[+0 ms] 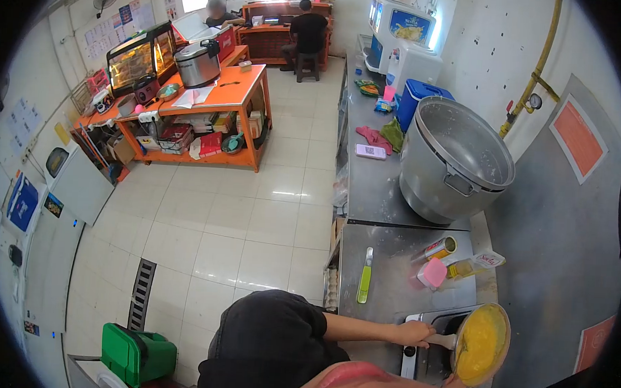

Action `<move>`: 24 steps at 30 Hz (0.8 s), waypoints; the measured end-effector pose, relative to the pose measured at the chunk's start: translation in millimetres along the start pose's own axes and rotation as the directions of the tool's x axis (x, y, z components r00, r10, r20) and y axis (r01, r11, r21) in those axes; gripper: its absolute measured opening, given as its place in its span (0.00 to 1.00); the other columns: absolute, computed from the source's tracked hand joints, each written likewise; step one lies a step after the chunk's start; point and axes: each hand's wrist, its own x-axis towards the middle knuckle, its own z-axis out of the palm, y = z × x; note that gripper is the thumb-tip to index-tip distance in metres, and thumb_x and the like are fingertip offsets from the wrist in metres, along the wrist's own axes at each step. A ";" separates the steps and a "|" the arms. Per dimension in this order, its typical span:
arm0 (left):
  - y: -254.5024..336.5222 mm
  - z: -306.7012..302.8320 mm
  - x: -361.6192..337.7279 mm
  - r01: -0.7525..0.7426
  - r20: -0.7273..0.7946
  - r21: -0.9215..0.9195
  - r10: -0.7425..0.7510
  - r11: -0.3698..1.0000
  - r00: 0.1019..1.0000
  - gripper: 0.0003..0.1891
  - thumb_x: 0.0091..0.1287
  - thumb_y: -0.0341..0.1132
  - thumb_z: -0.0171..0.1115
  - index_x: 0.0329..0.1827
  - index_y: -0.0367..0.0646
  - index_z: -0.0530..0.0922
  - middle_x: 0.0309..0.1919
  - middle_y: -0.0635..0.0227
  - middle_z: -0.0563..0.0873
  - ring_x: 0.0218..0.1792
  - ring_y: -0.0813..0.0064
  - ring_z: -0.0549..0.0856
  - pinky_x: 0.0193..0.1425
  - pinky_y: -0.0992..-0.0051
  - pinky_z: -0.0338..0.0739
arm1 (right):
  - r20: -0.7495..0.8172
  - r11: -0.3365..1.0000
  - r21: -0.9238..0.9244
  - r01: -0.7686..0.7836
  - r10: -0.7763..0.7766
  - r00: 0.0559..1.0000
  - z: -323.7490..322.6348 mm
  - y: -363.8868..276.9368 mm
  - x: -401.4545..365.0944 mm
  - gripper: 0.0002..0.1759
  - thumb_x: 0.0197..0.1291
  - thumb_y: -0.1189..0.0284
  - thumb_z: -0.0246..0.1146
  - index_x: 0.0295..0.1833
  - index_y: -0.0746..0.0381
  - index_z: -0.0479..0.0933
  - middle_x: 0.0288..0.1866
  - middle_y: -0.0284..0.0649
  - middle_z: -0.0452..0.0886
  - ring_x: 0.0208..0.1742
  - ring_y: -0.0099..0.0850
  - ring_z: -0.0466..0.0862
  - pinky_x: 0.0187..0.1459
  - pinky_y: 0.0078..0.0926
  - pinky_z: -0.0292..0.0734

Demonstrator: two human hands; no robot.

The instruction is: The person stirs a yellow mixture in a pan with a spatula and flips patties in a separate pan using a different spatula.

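My left hand (415,333) is wrapped round the handle (443,340) of a frying pan (504,327), with the arm reaching across from a black sleeve. A yellow, egg-like layer (481,343) covers the pan's inside, which is tilted toward the camera. The pan is over a portable gas stove (410,352), partly covering it. Only a small part of my right hand (454,385) shows, below the pan's lower edge; its fingers are mostly hidden and I cannot tell what they hold.
On the steel counter (391,242) are a green-handled utensil (365,276), a pink-lidded container (432,273), a tin (440,248) and an oil bottle (463,268). A large pot (429,171) stands farther along, near a phone (371,151). Two people sit at the back.
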 end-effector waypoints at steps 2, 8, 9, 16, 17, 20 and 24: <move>-2.7 1.4 -1.2 -0.016 -0.024 -0.006 0.015 1.000 1.000 0.24 0.61 0.46 0.62 0.51 0.36 0.70 0.39 0.53 0.78 0.38 0.49 0.82 0.40 0.57 0.76 | 0.038 1.000 -0.006 0.028 -0.028 0.999 -31.0 1.0 -15.1 0.17 0.63 0.65 0.54 0.30 0.66 0.79 0.28 0.50 0.82 0.31 0.49 0.82 0.31 0.44 0.76; -1.1 0.7 -0.9 -0.014 -0.022 0.001 0.014 1.000 1.000 0.25 0.61 0.46 0.62 0.54 0.35 0.70 0.40 0.53 0.79 0.37 0.50 0.82 0.40 0.57 0.76 | 0.154 0.985 -0.174 -0.009 0.036 0.987 -102.2 39.6 -47.4 0.21 0.64 0.59 0.52 0.30 0.63 0.80 0.29 0.53 0.82 0.32 0.52 0.82 0.33 0.47 0.76; 0.7 -0.3 -0.8 -0.005 -0.019 0.003 0.005 1.000 1.000 0.25 0.62 0.46 0.62 0.54 0.35 0.70 0.41 0.53 0.79 0.37 0.50 0.82 0.40 0.57 0.76 | 0.145 0.984 -0.176 -0.016 0.042 0.989 -78.8 56.5 -48.0 0.21 0.64 0.59 0.52 0.30 0.63 0.80 0.29 0.53 0.82 0.32 0.52 0.82 0.33 0.47 0.76; 3.5 -3.2 -0.9 0.044 -0.051 -0.064 -0.047 0.997 0.998 0.22 0.57 0.42 0.66 0.49 0.37 0.73 0.41 0.54 0.80 0.40 0.51 0.82 0.42 0.58 0.77 | 0.104 1.000 0.012 -0.027 0.026 0.994 -28.2 16.0 -1.2 0.23 0.63 0.54 0.52 0.32 0.62 0.81 0.31 0.51 0.83 0.35 0.51 0.83 0.37 0.49 0.76; 2.9 -2.4 -0.9 0.041 -0.042 -0.059 -0.044 0.997 0.998 0.22 0.57 0.42 0.66 0.49 0.37 0.73 0.40 0.54 0.80 0.40 0.51 0.82 0.42 0.57 0.77 | 0.068 0.997 0.007 -0.075 0.075 0.995 -26.4 5.7 11.3 0.21 0.63 0.57 0.53 0.32 0.63 0.81 0.31 0.51 0.83 0.34 0.50 0.83 0.36 0.48 0.76; -4.7 5.6 -0.1 0.012 -0.043 -0.051 -0.014 0.999 0.999 0.23 0.59 0.43 0.65 0.51 0.36 0.72 0.40 0.53 0.79 0.39 0.50 0.82 0.42 0.57 0.77 | -0.044 0.972 0.009 -0.235 0.235 0.971 -16.3 -14.8 41.5 0.15 0.63 0.66 0.54 0.32 0.66 0.79 0.30 0.50 0.82 0.32 0.47 0.83 0.32 0.43 0.77; -4.5 7.4 2.2 0.017 -0.053 -0.025 -0.019 1.000 0.998 0.23 0.57 0.43 0.66 0.49 0.37 0.73 0.39 0.54 0.81 0.39 0.50 0.82 0.42 0.57 0.77 | -0.187 0.989 0.034 -0.140 0.144 0.972 17.7 -7.6 73.3 0.15 0.63 0.67 0.55 0.31 0.66 0.80 0.28 0.50 0.83 0.30 0.45 0.84 0.31 0.42 0.78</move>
